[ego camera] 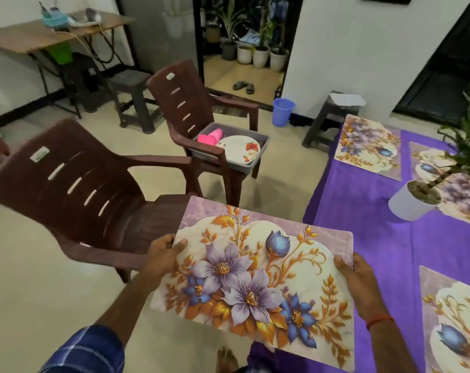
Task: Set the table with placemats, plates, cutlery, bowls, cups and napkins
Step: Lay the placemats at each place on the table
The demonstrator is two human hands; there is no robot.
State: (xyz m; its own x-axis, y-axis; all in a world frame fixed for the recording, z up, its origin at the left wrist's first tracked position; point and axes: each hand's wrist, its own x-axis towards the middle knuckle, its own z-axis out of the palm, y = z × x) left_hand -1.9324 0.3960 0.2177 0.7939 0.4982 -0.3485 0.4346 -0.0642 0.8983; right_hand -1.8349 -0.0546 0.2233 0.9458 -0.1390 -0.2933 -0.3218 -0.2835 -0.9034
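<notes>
Pale tiled floor (pixel 26 265) everywhere, white walls. Way past the left fingers there's a wooden desk (pixel 40 36) against the wall, with a dark stool (pixel 131 82) beside it. Closer in are two brown chairs. The near chair (pixel 80 184) sits just beyond the left hand (pixel 163 251). The far chair (pixel 190 103) behind it carries a grey tub (pixel 255 162) with pink cups (pixel 215 135) (can't count them) and a flowered plate (pixel 239 152). The left hand grips the left edge of the held mat (pixel 255 278), thumb on top and fingers curled under; the right hand (pixel 360 281) does the same on the right edge. That mat is up in the air, tilted, with its right end by the cloth's edge. Well beyond the right fingers are one blue bin (pixel 283 111) and a second stool (pixel 333 114), then the table under a purple cloth (pixel 376 238). Three more mats lie on it: far mat (pixel 368 146), middle mat (pixel 427 160) and near mat (pixel 454 319), so four total. One white pot (pixel 406 208) with a plant sits at the middle mat's corner.
</notes>
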